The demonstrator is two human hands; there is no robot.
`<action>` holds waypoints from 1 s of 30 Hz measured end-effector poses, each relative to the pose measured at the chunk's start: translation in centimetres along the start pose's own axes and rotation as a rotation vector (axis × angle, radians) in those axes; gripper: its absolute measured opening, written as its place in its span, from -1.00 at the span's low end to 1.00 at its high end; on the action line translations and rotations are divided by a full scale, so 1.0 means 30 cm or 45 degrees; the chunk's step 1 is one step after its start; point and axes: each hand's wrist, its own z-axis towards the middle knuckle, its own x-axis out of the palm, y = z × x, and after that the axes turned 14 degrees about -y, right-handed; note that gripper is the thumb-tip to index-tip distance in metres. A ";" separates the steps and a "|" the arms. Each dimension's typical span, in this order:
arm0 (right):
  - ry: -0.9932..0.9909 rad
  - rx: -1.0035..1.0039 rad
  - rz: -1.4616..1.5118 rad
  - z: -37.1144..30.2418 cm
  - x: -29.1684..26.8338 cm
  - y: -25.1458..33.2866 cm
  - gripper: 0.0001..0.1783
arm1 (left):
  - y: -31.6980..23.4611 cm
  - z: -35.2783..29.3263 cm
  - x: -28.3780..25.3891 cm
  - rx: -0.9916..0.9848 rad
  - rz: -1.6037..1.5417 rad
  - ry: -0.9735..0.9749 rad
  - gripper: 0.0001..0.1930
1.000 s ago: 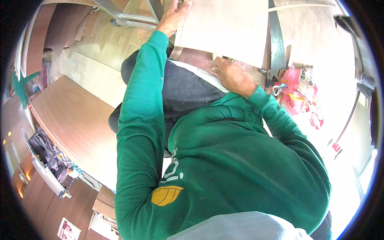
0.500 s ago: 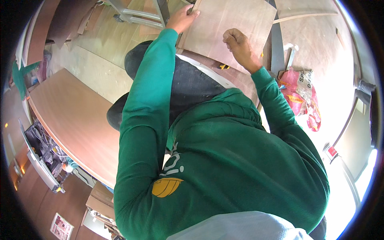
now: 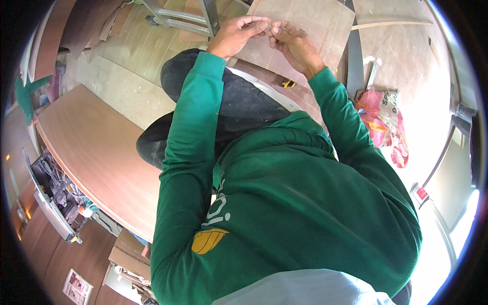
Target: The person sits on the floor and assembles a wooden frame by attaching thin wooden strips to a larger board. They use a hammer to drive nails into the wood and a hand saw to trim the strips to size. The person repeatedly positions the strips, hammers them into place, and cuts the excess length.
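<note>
The pale, flat wooden board (image 3: 317,23), beneath both hands, looks stiff and fairly light, best held by opposite edges. Over its left part, the left hand (image 3: 235,36) and right hand (image 3: 299,48) nearly meet, fingertips bunched; whether they pinch anything, I cannot tell. Earlier, the left gripped the board's left edge.

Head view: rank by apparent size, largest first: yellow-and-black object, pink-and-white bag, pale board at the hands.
1. Pale board, though partly covered and cut off by the upper edge
2. Pink-and-white bag
3. Yellow-and-black object
</note>
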 end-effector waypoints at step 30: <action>-1.121 -0.053 -0.567 -0.081 -0.539 -0.065 -0.56 | 0.191 0.080 -0.013 0.103 1.311 -0.316 -0.70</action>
